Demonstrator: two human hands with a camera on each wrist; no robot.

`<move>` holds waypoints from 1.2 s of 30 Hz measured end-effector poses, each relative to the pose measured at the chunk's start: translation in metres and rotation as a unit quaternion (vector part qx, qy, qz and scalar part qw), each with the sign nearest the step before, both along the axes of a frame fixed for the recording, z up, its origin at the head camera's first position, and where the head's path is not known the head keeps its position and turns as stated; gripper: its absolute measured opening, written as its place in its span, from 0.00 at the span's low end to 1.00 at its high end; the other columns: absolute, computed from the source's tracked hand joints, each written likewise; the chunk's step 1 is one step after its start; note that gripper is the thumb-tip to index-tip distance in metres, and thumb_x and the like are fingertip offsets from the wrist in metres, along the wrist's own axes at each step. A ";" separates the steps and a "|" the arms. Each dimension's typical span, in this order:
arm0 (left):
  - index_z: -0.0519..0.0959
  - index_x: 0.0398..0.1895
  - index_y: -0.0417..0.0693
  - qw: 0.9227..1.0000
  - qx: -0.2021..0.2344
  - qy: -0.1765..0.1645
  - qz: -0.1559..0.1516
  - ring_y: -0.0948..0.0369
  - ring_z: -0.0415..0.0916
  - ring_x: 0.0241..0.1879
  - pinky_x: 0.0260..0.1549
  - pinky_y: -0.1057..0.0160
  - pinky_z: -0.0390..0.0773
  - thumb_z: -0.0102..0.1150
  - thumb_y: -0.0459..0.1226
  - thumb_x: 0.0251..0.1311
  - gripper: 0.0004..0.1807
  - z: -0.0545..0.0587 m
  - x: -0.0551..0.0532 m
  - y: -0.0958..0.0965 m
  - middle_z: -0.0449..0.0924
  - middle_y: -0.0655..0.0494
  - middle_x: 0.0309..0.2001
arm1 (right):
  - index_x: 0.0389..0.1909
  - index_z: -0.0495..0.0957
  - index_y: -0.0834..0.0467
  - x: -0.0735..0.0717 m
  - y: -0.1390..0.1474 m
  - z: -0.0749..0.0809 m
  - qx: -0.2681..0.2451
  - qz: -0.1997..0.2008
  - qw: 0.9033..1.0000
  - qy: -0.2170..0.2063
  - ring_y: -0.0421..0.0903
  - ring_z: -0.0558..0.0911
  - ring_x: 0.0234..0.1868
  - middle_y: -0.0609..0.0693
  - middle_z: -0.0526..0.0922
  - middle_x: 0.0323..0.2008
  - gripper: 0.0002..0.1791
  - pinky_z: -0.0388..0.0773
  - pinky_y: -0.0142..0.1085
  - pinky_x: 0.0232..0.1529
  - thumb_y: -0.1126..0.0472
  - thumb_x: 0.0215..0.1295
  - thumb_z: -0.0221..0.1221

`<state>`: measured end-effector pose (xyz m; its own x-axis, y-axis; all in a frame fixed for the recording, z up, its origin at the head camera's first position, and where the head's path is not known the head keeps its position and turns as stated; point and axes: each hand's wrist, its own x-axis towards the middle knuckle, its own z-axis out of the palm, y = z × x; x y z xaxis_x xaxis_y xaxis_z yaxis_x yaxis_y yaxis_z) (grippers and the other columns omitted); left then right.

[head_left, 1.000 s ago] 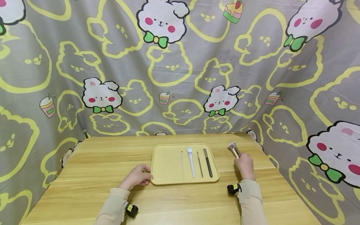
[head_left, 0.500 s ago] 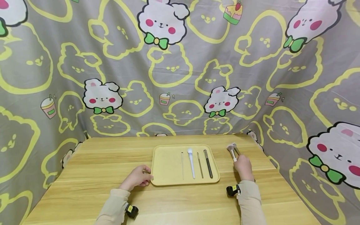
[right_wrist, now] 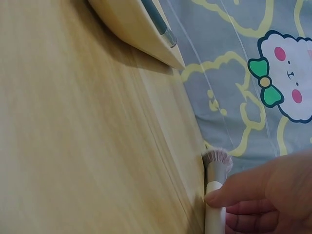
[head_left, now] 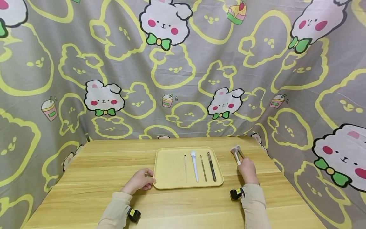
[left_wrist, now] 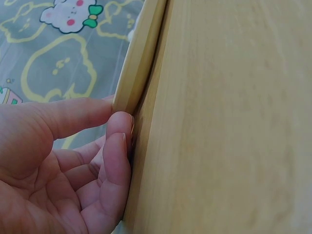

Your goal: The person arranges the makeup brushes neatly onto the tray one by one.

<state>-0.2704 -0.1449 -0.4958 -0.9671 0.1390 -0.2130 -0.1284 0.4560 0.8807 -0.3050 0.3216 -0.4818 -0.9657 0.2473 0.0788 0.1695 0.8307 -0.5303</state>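
Left hand (head_left: 139, 180): placed left of lower center in the head view, pinching the near left corner of the yellow tray (head_left: 169, 184) by its rim between thumb and fingertip, with the other fingers curled alongside.
Right hand (head_left: 248, 170): positioned right of lower center, pinching the white-handled brush (right_wrist: 213, 214), with thumb laid on the handle and fingers curled behind.
White-handled brush: pointed bristles-up toward the top of the frame, just right of the yellow tray and apart from it.
Second brush (head_left: 240, 153): seen close beside the first, with a brownish handle running behind the fingers; impossible to tell whether also held.
Yellow tray: set at lower center, lined with four brushes in its right half.
Tray brushes, left to right: thin pale brush (head_left: 186, 170), white-tipped lavender brush (head_left: 195, 168), thin brown brush (head_left: 204, 170), black-handled brush (head_left: 212, 169).
Counter (head_left: 188, 206): spread across the lower frame in pale wood grain.
Sleeves (head_left: 112, 208): colored light beige, entering from the bottom edge, with small black cameras (head_left: 133, 214) at both wrists.
Backdrop cloth (head_left: 197, 51): hung gray across the upper frame, printed with white rabbits and yellow outlines.
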 end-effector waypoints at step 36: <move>0.72 0.43 0.36 1.000 -0.005 -0.005 0.011 0.61 0.73 0.19 0.19 0.66 0.75 0.64 0.30 0.57 0.14 0.004 0.002 0.002 0.78 0.50 0.24 | 0.26 0.76 0.68 -0.003 -0.006 0.008 -0.025 -0.007 1.000 0.003 0.51 0.73 0.24 0.59 0.74 0.23 0.07 0.67 0.36 0.22 0.67 0.58 0.55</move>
